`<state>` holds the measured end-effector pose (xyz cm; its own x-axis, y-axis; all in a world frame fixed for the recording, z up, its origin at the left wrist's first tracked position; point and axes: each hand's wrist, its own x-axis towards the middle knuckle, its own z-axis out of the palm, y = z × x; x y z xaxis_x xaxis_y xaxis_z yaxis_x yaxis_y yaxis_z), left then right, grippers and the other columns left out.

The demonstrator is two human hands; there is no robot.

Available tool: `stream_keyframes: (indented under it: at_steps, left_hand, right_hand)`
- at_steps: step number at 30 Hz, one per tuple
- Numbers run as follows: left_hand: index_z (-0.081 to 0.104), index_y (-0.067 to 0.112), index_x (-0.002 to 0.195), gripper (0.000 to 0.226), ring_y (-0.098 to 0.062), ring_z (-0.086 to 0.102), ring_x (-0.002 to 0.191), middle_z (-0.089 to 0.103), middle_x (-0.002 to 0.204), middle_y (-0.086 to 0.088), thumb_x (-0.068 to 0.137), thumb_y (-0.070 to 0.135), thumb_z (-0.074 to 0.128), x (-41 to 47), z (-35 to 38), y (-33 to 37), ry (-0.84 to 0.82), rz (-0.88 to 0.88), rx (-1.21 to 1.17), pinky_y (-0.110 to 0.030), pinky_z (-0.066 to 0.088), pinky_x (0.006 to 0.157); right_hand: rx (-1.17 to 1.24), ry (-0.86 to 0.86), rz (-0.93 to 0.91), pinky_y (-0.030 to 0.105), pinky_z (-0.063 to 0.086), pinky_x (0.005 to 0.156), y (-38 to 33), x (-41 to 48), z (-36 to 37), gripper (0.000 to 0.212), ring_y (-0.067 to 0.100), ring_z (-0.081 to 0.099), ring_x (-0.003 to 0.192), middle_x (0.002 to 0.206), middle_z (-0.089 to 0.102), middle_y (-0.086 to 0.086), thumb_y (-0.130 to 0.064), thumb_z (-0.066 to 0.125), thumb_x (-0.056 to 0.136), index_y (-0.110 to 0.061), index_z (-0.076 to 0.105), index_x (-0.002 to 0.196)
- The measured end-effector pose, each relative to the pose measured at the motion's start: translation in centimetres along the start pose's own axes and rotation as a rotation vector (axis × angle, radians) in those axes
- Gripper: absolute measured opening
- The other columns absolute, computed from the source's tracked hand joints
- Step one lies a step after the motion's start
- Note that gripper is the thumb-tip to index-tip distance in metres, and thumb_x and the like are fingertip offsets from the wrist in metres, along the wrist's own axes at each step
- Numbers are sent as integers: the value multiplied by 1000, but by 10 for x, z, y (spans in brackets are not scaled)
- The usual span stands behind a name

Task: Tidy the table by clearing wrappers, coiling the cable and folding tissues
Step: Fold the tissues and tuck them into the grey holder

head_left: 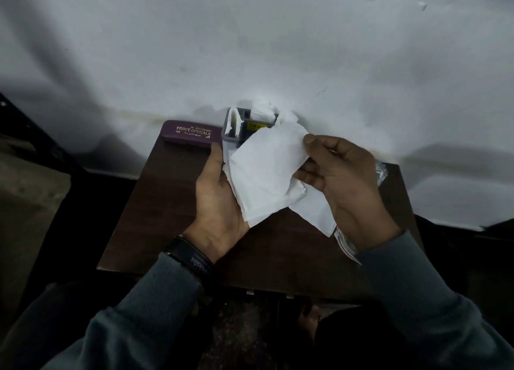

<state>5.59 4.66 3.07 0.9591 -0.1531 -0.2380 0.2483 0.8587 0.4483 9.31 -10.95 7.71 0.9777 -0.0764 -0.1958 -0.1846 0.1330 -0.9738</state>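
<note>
Two hands are raised over a small dark brown wooden table [172, 203], and between them a creased white paper tissue [267, 175] is held, above the table's middle and just in front of a grey plastic organiser box [230, 140]. The left hand [218, 194] is turned palm up beneath the tissue's left side. Its thumb is laid straight along the tissue's left edge, while its fingers are hidden under the paper, so whether they are curled round it cannot be told. The right hand [342, 180] is closed on the tissue: the upper right edge is pinched between the thumb and the curled fingers, and a lower flap is left hanging below the hand. A black wristband [192, 258] is worn on the left wrist, and both arms are covered by grey sleeves [155, 300].

The organiser box is set at the table's far edge, against a white wall [250, 50], and crumpled white tissues [261, 111] are stuffed into it. Just left of it, a purple spectacle case [189, 133] printed "PRINCE OPTICALS" in gold is laid flat along the far edge. A crumpled clear plastic wrapper [346, 246] is partly seen at the table's right side, largely covered by the right wrist.
</note>
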Motion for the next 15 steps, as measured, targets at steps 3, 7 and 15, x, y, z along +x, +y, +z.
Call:
stream_keyframes:
  at_steps: [3, 7, 15]
  left_hand:
    - [43, 8, 153, 79, -38, 45, 144, 48, 155, -20, 101, 65, 30, 0, 0, -1, 8, 21, -29, -55, 33, 121]
    - [46, 4, 151, 75, -37, 50, 141, 51, 152, -22, 103, 61, 32, -1, 2, -2, -12, 62, -39, -51, 40, 117]
    - [54, 4, 144, 46, -38, 61, 129, 62, 140, -23, 104, 28, 50, 0, -3, 0, 107, 22, 96, -52, 53, 102]
  right_hand:
    - [292, -50, 184, 27, 62, 66, 3, -6, 5, 8, 23, 73, 81, 97, 69, 18, -11, 70, 95, -3, 71, 96]
    - [487, -103, 274, 28, 63, 67, 7, -14, 13, 15, 20, 79, 87, 103, 78, 14, -7, 67, 95, 0, 68, 108]
    - [405, -25, 281, 29, 65, 70, 22, -23, 23, 4, 17, 78, 80, 92, 79, 10, -9, 69, 95, -7, 69, 91]
